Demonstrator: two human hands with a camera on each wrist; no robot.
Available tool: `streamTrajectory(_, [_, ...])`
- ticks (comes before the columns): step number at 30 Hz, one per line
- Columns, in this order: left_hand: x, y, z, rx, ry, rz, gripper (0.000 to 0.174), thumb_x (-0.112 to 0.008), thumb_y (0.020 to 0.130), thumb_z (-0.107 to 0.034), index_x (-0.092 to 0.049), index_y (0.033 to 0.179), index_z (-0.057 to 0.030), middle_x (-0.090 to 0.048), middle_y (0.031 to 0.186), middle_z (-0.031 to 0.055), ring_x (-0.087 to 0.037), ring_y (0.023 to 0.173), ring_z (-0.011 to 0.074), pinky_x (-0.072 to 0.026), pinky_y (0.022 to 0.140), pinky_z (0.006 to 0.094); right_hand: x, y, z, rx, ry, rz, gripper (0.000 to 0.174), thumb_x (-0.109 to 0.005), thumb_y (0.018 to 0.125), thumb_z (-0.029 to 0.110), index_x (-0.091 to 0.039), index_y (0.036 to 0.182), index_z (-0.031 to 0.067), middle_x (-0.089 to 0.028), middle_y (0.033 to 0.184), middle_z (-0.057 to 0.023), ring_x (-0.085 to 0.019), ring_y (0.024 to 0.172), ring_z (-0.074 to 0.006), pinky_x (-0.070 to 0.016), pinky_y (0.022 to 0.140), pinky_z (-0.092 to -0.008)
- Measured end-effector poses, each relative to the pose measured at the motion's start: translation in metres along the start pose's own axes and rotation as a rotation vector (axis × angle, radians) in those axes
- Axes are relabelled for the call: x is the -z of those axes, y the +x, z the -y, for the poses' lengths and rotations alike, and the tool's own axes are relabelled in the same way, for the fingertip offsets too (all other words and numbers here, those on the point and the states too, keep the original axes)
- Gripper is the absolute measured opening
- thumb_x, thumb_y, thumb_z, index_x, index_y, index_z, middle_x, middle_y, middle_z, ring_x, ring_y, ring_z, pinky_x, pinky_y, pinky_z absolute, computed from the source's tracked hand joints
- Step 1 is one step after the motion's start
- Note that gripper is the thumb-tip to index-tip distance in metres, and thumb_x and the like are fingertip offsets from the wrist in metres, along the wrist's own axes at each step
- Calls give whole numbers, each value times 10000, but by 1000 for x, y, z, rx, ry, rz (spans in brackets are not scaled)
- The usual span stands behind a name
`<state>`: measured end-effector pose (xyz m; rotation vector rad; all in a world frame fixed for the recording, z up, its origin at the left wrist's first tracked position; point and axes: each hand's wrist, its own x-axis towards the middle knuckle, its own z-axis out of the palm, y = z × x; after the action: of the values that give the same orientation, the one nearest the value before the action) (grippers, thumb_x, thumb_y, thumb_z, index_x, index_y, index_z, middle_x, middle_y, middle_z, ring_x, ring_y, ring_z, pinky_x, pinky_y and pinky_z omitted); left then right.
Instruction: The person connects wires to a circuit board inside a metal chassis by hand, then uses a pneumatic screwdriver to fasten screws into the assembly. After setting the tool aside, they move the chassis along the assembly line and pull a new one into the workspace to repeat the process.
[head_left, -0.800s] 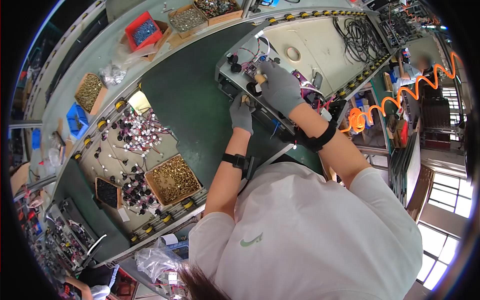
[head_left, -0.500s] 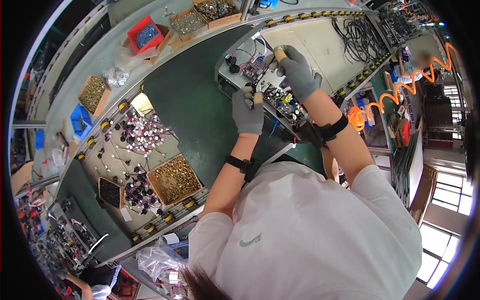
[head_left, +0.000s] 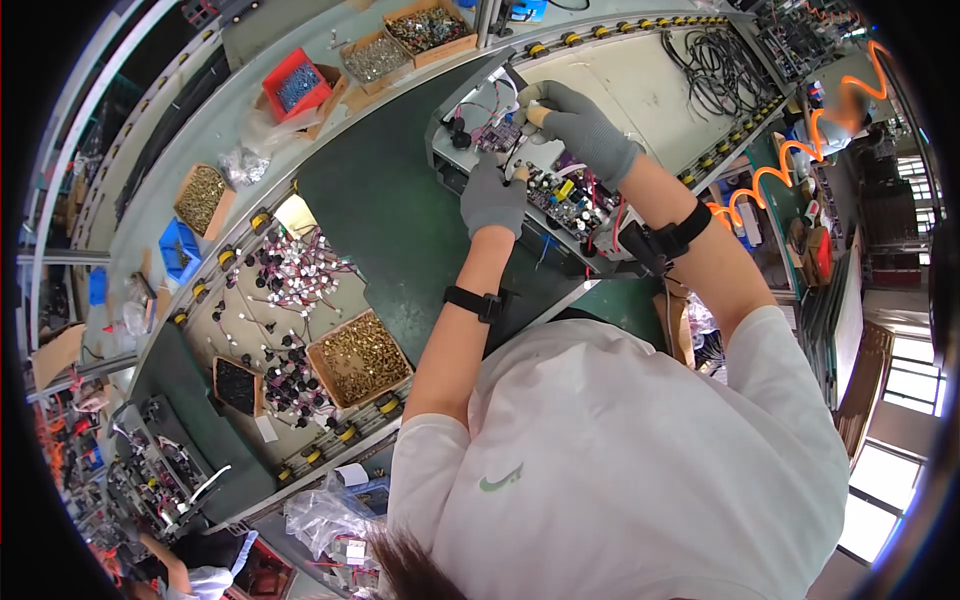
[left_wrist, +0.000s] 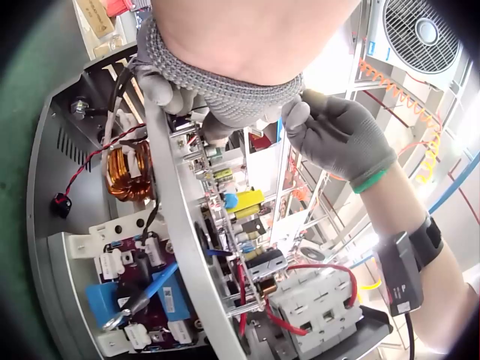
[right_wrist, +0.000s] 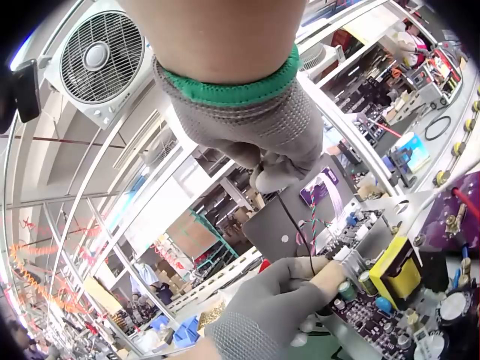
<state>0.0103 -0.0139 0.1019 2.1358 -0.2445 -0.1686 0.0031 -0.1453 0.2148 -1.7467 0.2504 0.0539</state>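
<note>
An open metal chassis (left_wrist: 171, 202) packed with circuit boards stands in front of me. A thin black wire (right_wrist: 297, 226) stretches between my two gloved hands in the right wrist view. My right hand (head_left: 585, 125) pinches its upper end, raised above the boards. Lower down, my left hand (head_left: 492, 195) holds the wire between thumb and forefinger, close to the edge of the circuit board (right_wrist: 360, 319). Other fingers of the left hand lie over the chassis wall in the left wrist view. A yellow transformer (right_wrist: 397, 271) sits on the board beside the left fingertips.
A carton of brass fittings (head_left: 362, 358) and a heap of connector wires (head_left: 300, 270) lie on the left. Screws fill a red bin (head_left: 296, 85) on the far shelf. Black cables (head_left: 705, 75) lie at the back right. An orange coiled hose (head_left: 770, 180) hangs at the right.
My right hand lifted off the board, swung right, then came back left over the chassis. My left hand moved from the chassis side up onto its edge.
</note>
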Motion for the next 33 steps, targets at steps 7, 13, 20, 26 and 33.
streamTrajectory(7, [2,10,18,91,-121,185,294,-719,713,-229,-586,918,-65,-623,821,88,-603,717,249,-479,658,352,18,1,1,6,-143,72,287,-455,908,138,-504,1174,40,-598,946,-29,-562,801,-67,-464,706,-212])
streamTrajectory(13, [4,11,28,-49,-197,181,304,-735,714,-195,-606,951,-55,-617,776,65,-570,670,186,-475,648,314,51,5,-9,198,-494,156,243,-485,893,140,-575,1086,25,-614,948,-27,-560,782,-100,-467,729,-254])
streamTrajectory(20, [24,16,15,-50,-77,350,390,-755,696,-202,-590,1005,-31,-561,720,17,-492,639,100,-431,604,251,63,-1,9,161,-821,155,188,-539,840,166,-632,971,69,-658,919,-89,-608,831,-201,-471,779,-307])
streamTrajectory(26, [28,24,5,13,18,399,384,-756,671,-275,-541,891,-46,-557,713,73,-533,648,212,-442,637,336,57,12,4,94,-1321,196,207,-542,764,161,-655,937,144,-656,926,-91,-620,884,-295,-485,770,-386])
streamTrajectory(33, [14,18,7,-13,189,239,336,-712,737,-230,-532,961,-58,-589,746,75,-575,620,184,-471,594,323,54,32,2,44,-1319,222,196,-538,777,192,-647,934,149,-657,905,-78,-626,893,-263,-484,772,-374])
